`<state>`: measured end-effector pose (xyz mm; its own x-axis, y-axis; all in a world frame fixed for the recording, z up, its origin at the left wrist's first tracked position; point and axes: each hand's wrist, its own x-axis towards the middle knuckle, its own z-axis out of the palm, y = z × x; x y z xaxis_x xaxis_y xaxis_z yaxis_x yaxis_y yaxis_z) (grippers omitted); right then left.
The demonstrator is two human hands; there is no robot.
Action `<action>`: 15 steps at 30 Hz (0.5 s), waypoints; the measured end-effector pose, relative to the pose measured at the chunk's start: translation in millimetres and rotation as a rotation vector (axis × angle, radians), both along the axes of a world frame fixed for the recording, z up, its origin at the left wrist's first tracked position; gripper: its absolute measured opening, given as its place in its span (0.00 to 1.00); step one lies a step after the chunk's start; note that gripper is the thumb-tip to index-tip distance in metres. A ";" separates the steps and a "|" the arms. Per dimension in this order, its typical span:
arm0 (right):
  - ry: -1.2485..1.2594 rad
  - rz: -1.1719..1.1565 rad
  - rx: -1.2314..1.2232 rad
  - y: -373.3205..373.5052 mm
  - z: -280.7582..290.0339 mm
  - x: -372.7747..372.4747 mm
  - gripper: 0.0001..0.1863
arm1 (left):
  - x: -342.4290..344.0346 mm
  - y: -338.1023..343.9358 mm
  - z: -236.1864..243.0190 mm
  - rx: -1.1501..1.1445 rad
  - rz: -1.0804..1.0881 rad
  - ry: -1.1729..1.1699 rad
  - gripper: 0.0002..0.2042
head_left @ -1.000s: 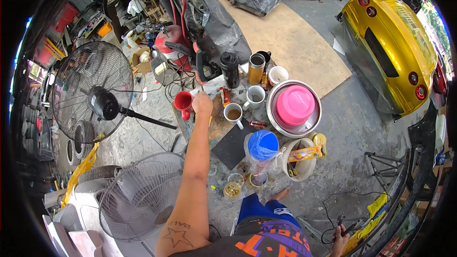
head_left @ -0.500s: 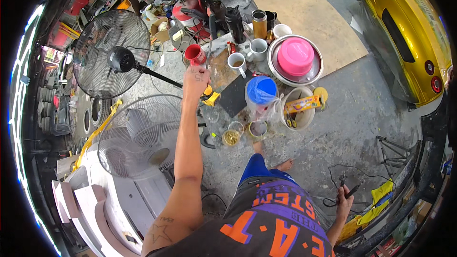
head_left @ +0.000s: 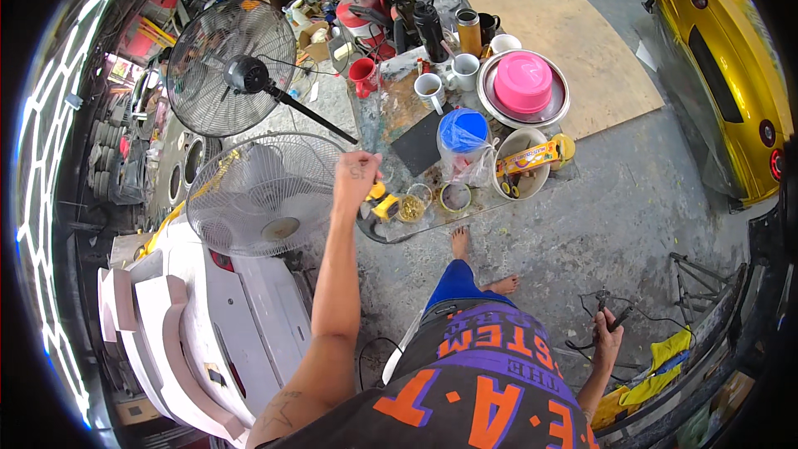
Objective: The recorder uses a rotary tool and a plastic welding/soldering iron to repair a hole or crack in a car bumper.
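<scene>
"Left arm?"
"Stretched out ahead, elbow slightly bent. My left hand [head_left: 357,179] is back-up, fingers curled on a yellow-and-black tool [head_left: 383,202] — it's just beside the clear cup [head_left: 411,209] of yellowish bits."
"Right?"
"Low, out to my side. My right hand [head_left: 608,334] is clenched around a black corded tool [head_left: 625,316]."
"Materials?"
"Stained, rough tabletop [head_left: 399,105]. Blue-lidded jar [head_left: 465,129] in crinkled clear plastic — smooth pink bowl [head_left: 522,81] upside down in a round, shiny metal basin [head_left: 485,91]."
</scene>
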<state>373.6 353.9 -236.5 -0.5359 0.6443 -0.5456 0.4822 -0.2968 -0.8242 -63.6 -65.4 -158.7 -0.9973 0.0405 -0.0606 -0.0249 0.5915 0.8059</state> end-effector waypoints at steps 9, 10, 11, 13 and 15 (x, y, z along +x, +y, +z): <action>0.024 -0.001 0.009 10.7 -9.8 -1.2 0.21 | 20.1 41.1 -70.4 -0.227 -0.056 0.060 0.18; 0.027 -0.007 0.010 10.9 -12.5 0.6 0.21 | 17.8 37.5 -90.0 -0.228 -0.060 0.057 0.18; 0.027 -0.016 0.011 8.0 -11.3 0.9 0.21 | 16.6 40.5 -97.1 -0.217 -0.092 0.065 0.18; 0.006 -0.057 0.014 0.9 -8.4 -0.9 0.21 | 19.9 43.4 -111.4 0.021 -0.031 -0.209 0.16; -0.011 -0.086 0.019 -3.4 -5.2 -4.4 0.22 | 15.2 40.8 -140.3 0.030 -0.005 -0.315 0.15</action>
<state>369.1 350.5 -241.7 -0.4720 0.6980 -0.5386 0.4651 -0.3218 -0.8247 -48.4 -24.7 -299.0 -0.9296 0.0519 -0.3648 -0.2727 0.5687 0.7760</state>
